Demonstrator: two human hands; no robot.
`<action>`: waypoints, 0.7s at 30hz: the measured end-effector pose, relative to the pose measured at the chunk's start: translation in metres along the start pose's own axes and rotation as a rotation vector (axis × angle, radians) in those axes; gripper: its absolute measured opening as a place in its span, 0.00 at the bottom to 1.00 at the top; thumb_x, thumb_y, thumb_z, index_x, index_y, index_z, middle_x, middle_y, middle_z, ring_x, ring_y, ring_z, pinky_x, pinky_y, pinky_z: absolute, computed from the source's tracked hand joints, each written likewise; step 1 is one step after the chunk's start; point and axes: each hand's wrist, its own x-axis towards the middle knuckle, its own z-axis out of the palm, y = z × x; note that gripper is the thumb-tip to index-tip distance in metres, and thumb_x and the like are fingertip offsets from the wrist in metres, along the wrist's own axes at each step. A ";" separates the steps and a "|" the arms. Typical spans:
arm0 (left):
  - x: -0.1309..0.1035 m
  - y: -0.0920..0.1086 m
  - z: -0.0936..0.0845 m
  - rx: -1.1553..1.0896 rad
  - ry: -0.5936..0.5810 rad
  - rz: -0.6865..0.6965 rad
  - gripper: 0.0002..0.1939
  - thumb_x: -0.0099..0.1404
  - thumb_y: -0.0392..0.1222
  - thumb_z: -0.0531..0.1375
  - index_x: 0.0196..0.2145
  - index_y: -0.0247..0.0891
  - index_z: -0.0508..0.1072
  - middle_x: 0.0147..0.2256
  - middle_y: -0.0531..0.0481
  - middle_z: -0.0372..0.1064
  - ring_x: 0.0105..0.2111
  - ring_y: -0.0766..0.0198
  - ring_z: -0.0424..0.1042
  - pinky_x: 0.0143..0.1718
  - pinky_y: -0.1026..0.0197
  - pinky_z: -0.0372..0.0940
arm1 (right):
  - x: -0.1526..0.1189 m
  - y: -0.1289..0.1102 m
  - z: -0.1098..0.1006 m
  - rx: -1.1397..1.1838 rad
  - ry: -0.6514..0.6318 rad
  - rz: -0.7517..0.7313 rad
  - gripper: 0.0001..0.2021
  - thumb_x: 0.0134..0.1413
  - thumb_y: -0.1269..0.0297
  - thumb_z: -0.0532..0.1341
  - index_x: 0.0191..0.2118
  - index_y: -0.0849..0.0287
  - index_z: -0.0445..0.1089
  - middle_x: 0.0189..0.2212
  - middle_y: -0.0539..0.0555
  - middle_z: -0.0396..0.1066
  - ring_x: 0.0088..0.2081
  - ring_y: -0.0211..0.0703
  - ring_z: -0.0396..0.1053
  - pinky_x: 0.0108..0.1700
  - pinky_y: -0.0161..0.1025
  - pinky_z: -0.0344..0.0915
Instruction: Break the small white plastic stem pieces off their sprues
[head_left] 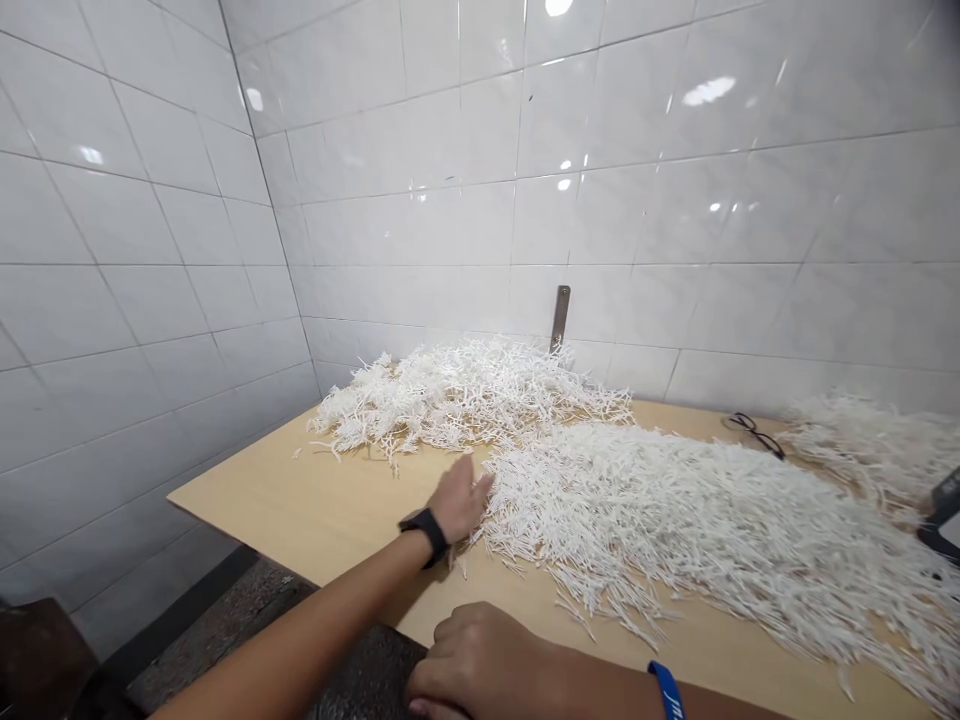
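Observation:
My left hand (459,500), wearing a black watch (427,532), reaches over the table with its fingers stretched out and its thumb apart. Its thumb side is at the left edge of a wide, flat heap of thin white stick-like pieces (637,490); whether it presses on them I cannot tell. Behind it lies a looser, taller pile of white branching strands (465,390). My right hand (480,660) is curled closed over the table's near edge, with a blue band (666,690) on that wrist. What its fingers hold, if anything, is hidden.
The light wooden tabletop (300,510) ends at a corner on the left. A metal strip (559,318) leans on the tiled wall (450,230). Toward the right are a black-handled tool (754,432), another white pile (885,440) and a dark object (941,515).

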 end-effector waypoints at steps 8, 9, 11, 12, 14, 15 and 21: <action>0.032 0.072 0.057 -0.087 -0.064 0.096 0.27 0.68 0.56 0.44 0.52 0.34 0.66 0.54 0.37 0.67 0.53 0.51 0.67 0.51 0.56 0.60 | -0.003 0.002 -0.009 0.075 0.021 -0.016 0.11 0.61 0.63 0.53 0.35 0.59 0.71 0.29 0.51 0.76 0.33 0.39 0.71 0.39 0.34 0.63; 0.033 0.069 0.054 -0.080 -0.058 0.079 0.25 0.68 0.56 0.45 0.49 0.35 0.68 0.50 0.37 0.70 0.50 0.51 0.69 0.48 0.56 0.62 | -0.003 0.002 -0.008 0.071 0.018 -0.013 0.12 0.62 0.62 0.52 0.35 0.59 0.71 0.28 0.50 0.76 0.32 0.39 0.71 0.38 0.34 0.63; 0.038 0.056 0.043 -0.053 -0.033 0.010 0.24 0.68 0.56 0.45 0.44 0.34 0.69 0.45 0.36 0.73 0.45 0.51 0.71 0.42 0.56 0.62 | -0.002 0.003 -0.005 0.069 0.006 0.004 0.14 0.63 0.59 0.52 0.34 0.58 0.71 0.25 0.49 0.75 0.30 0.39 0.69 0.36 0.35 0.62; 0.043 0.048 0.037 -0.036 -0.020 -0.035 0.24 0.69 0.55 0.45 0.43 0.33 0.69 0.42 0.34 0.73 0.43 0.50 0.72 0.41 0.55 0.62 | -0.001 0.004 -0.003 0.073 0.000 0.012 0.14 0.64 0.58 0.52 0.34 0.57 0.71 0.25 0.49 0.74 0.29 0.38 0.69 0.35 0.35 0.62; 0.057 0.032 0.025 -0.009 -0.016 -0.106 0.22 0.69 0.54 0.45 0.41 0.33 0.69 0.39 0.34 0.73 0.41 0.50 0.72 0.38 0.56 0.62 | 0.000 0.004 0.001 0.086 -0.014 0.027 0.14 0.64 0.56 0.52 0.35 0.56 0.72 0.24 0.48 0.74 0.29 0.38 0.68 0.35 0.35 0.61; 0.066 0.025 0.019 0.000 -0.024 -0.127 0.21 0.70 0.52 0.45 0.41 0.33 0.69 0.38 0.36 0.73 0.39 0.52 0.73 0.37 0.56 0.62 | 0.001 0.004 0.002 0.089 -0.020 0.036 0.14 0.64 0.56 0.53 0.35 0.56 0.72 0.24 0.48 0.74 0.29 0.37 0.68 0.35 0.35 0.61; 0.137 0.007 -0.004 0.021 -0.132 -0.151 0.15 0.69 0.48 0.54 0.44 0.34 0.71 0.42 0.45 0.71 0.39 0.61 0.71 0.42 0.54 0.68 | 0.002 0.003 -0.008 0.109 -0.059 0.041 0.15 0.65 0.52 0.51 0.38 0.55 0.70 0.27 0.48 0.75 0.34 0.37 0.71 0.38 0.32 0.62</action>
